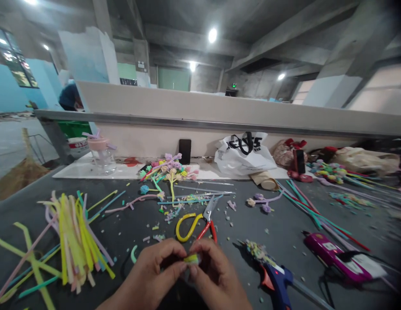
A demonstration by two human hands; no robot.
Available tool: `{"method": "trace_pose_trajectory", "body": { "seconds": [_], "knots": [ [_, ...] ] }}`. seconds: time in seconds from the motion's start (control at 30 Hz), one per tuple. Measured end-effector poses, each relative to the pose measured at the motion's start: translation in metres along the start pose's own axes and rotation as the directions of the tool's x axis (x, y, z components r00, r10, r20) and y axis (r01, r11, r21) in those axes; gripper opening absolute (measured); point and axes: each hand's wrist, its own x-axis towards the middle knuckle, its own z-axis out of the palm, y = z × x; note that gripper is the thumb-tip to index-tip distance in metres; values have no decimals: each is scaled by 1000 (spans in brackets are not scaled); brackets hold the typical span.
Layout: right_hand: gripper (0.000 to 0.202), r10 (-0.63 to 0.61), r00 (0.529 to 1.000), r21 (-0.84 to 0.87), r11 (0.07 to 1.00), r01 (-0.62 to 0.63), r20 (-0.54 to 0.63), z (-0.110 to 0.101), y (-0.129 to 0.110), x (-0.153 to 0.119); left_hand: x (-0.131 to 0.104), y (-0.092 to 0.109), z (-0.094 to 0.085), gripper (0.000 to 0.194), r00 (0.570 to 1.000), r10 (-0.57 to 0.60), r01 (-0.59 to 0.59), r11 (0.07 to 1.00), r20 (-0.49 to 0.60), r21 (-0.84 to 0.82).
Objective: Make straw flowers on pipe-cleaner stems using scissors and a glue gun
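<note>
Close together at the bottom centre, my left hand point(155, 273) and my right hand point(211, 275) pinch a small yellow and pale green piece point(191, 258) between thumbs and fingertips. Just beyond them lie scissors point(207, 219) with one yellow and one red handle, blades spread and pointing away. A blue glue gun point(279, 275) with an orange trigger rests right of my right hand, its front covered in coloured bits. Left of my left hand is a pile of yellow, pink and purple fuzzy strips point(76, 237).
Fuzzy flowers point(171, 170) lie behind the scissors, near a black phone point(185, 151). A glass jar point(102, 157) stands at the back left. A white bag point(245, 155) sits at the back; a magenta device point(337, 258) lies right. A person point(70, 95) bends over far left.
</note>
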Motion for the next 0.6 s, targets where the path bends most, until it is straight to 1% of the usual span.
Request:
{"method": "trace_pose_trajectory", "body": {
  "seconds": [0.13, 0.2, 0.33, 0.43, 0.5, 0.57, 0.6],
  "knots": [
    [4, -27, 1000, -44, 999, 27, -13, -1, 3, -1, 2, 1, 2, 12, 1000, -8, 8, 1000, 11, -3],
    [5, -33, 999, -78, 997, 31, -32, 0, 7, 0, 3, 2, 3, 12, 1000, -3, 3, 1000, 28, -1],
    [10, 40, 994, -88, 995, -49, -99, 6, 17, 2, 6, 0, 7, 16, 998, -25, 26, 1000, 59, -12],
    [13, 119, 981, -57, 990, -129, -154, 12, 23, 5, 8, -4, 12, 13, 994, -104, 105, 994, 36, -35],
    [15, 160, 973, -37, 985, -169, -168, 15, 25, 6, 11, -6, 14, 8, 982, -184, 186, 977, 32, -102],
    [15, 183, 967, 5, 983, -185, -175, 15, 26, 7, 13, -6, 15, 5, 968, -243, 250, 949, 59, -190],
    [14, 190, 965, 37, 982, -186, -179, 14, 25, 7, 14, -6, 15, 8, 960, -266, 279, 935, 90, -220]
  ]
}}
